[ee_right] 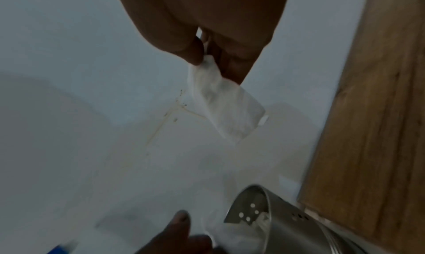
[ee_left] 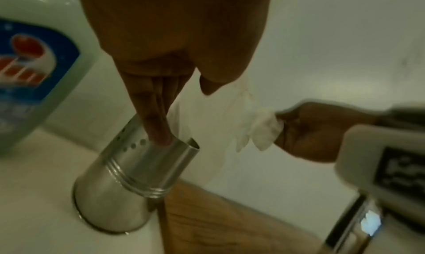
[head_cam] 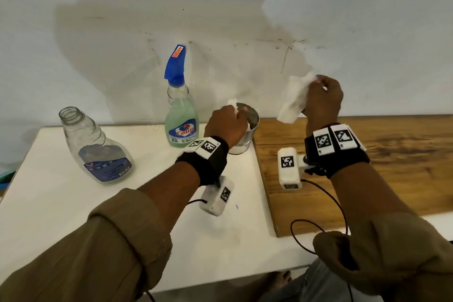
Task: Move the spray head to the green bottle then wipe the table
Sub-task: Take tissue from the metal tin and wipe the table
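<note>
The green bottle point(head_cam: 180, 120) point(ee_left: 27, 72) stands upright at the back of the white table point(head_cam: 73, 203) with the blue spray head point(head_cam: 175, 66) on it. A clear bottle point(head_cam: 98, 149) with no head stands to its left. My left hand point(head_cam: 241, 115) point(ee_left: 184, 115) reaches straight fingers into the metal cup point(head_cam: 245, 140) point(ee_left: 128, 181) point(ee_right: 294, 227), where white tissues show, thumb outside. My right hand point(head_cam: 318, 86) point(ee_right: 214, 67) is raised right of the cup. It pinches a white tissue point(head_cam: 293, 103) point(ee_left: 262, 130) point(ee_right: 225, 109) that hangs free.
A wooden board point(head_cam: 392, 154) point(ee_right: 379, 112) lies on the right, its edge next to the cup. A stained white wall point(head_cam: 245, 32) rises just behind the table. A small blue mark point(head_cam: 236, 206) is on the white tabletop near the front.
</note>
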`<control>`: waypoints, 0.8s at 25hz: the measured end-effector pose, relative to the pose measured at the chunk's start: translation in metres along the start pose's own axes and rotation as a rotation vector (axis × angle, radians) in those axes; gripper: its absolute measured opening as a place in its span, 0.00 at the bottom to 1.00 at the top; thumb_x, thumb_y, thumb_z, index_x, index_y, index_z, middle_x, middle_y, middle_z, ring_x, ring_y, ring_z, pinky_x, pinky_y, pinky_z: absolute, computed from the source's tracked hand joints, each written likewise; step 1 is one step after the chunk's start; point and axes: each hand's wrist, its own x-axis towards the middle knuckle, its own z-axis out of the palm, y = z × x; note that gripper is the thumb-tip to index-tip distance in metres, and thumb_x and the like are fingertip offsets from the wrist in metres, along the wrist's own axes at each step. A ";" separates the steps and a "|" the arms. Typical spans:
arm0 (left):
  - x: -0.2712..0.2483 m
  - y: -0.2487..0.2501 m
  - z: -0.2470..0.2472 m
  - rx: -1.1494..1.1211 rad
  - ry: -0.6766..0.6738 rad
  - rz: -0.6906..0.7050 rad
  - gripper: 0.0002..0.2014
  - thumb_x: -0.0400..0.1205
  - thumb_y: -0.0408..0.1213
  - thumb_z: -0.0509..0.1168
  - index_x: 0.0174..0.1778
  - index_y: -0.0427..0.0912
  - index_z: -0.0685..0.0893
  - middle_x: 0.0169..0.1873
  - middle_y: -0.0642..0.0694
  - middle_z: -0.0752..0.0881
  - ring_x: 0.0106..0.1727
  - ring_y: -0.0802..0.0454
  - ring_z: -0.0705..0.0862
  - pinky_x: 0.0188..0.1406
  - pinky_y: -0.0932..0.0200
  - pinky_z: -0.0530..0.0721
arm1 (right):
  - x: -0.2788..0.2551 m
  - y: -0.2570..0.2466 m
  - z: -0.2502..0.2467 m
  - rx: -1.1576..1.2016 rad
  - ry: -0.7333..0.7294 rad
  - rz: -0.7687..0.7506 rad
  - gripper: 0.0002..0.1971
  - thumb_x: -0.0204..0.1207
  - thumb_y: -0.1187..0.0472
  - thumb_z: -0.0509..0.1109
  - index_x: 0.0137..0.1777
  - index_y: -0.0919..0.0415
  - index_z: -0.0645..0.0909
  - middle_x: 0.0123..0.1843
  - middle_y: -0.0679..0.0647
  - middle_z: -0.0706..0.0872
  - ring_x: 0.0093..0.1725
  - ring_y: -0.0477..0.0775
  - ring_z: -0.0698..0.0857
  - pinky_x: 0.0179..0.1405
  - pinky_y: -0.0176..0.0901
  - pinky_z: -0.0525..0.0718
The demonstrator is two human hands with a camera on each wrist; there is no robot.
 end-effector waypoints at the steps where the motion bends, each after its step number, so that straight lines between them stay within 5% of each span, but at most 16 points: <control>1: -0.006 0.003 -0.002 0.246 -0.007 0.092 0.22 0.83 0.49 0.54 0.62 0.35 0.78 0.50 0.34 0.88 0.51 0.35 0.87 0.49 0.49 0.85 | -0.012 -0.002 -0.001 -0.018 -0.083 -0.021 0.06 0.78 0.59 0.63 0.49 0.49 0.80 0.56 0.57 0.88 0.55 0.58 0.88 0.56 0.62 0.88; 4: -0.035 0.006 -0.026 0.589 0.075 0.297 0.23 0.85 0.44 0.52 0.73 0.33 0.67 0.48 0.35 0.87 0.48 0.38 0.86 0.39 0.50 0.78 | -0.044 -0.003 -0.009 -0.039 -0.255 -0.069 0.05 0.82 0.60 0.62 0.52 0.51 0.79 0.55 0.56 0.88 0.53 0.55 0.89 0.52 0.58 0.90; 8: -0.083 -0.015 -0.083 0.568 0.046 0.337 0.16 0.84 0.47 0.53 0.43 0.40 0.79 0.31 0.44 0.82 0.36 0.41 0.83 0.32 0.53 0.76 | -0.092 0.003 0.001 -0.274 -0.364 -0.357 0.06 0.81 0.64 0.62 0.54 0.58 0.79 0.41 0.43 0.84 0.36 0.42 0.83 0.36 0.34 0.82; 10: -0.111 -0.032 -0.116 0.571 -0.029 0.302 0.17 0.83 0.51 0.53 0.39 0.43 0.80 0.33 0.45 0.84 0.37 0.43 0.82 0.34 0.53 0.77 | -0.123 0.024 0.019 -0.434 -0.597 -0.528 0.06 0.80 0.64 0.63 0.53 0.58 0.80 0.44 0.46 0.86 0.40 0.46 0.84 0.44 0.38 0.84; 13: -0.145 -0.061 -0.152 0.554 -0.089 0.240 0.18 0.83 0.54 0.53 0.45 0.47 0.84 0.38 0.48 0.88 0.40 0.47 0.84 0.40 0.50 0.83 | -0.166 0.065 0.041 -0.704 -1.119 -0.482 0.13 0.80 0.66 0.64 0.63 0.60 0.79 0.60 0.56 0.87 0.58 0.56 0.86 0.60 0.50 0.83; 15: -0.159 -0.085 -0.165 0.561 -0.131 0.193 0.17 0.83 0.52 0.54 0.47 0.47 0.84 0.40 0.49 0.88 0.40 0.49 0.82 0.43 0.52 0.83 | -0.180 0.079 0.043 -0.760 -1.122 -0.423 0.18 0.78 0.72 0.60 0.64 0.61 0.81 0.63 0.58 0.87 0.62 0.57 0.85 0.59 0.41 0.79; 17: -0.166 -0.108 -0.170 0.604 -0.174 0.145 0.15 0.84 0.51 0.54 0.53 0.48 0.83 0.45 0.51 0.89 0.45 0.51 0.83 0.46 0.55 0.82 | -0.185 0.086 0.038 -0.803 -0.959 -0.359 0.20 0.76 0.75 0.58 0.62 0.62 0.83 0.61 0.60 0.88 0.61 0.58 0.85 0.56 0.36 0.75; 20: -0.164 -0.129 -0.173 0.680 -0.321 0.133 0.17 0.85 0.52 0.53 0.61 0.48 0.80 0.53 0.51 0.87 0.57 0.49 0.83 0.55 0.52 0.82 | -0.194 0.100 0.035 -0.947 -0.932 -0.266 0.18 0.81 0.67 0.60 0.71 0.61 0.77 0.69 0.62 0.83 0.68 0.61 0.81 0.69 0.45 0.77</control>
